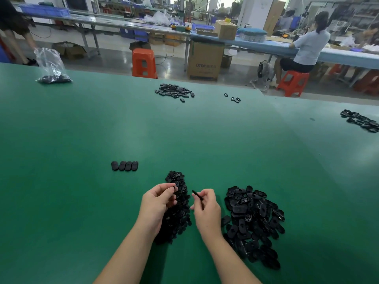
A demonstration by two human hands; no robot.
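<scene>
Fingers (205,194) of the right hand (207,212) pinch a thin black part (197,194), its long axis slanting up-left toward the left hand (158,203), which pinches another part (175,187) over the middle pile (180,214), with a larger pile (254,222) just to the right.

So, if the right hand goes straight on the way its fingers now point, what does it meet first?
Probably the narrow pile of black plastic parts, just beside the left hand. The right hand may be above it; depth is unclear.

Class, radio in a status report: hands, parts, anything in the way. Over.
Left hand pinches small black part. Right hand grips thin black piece. Gap between hands unobstructed.
</scene>
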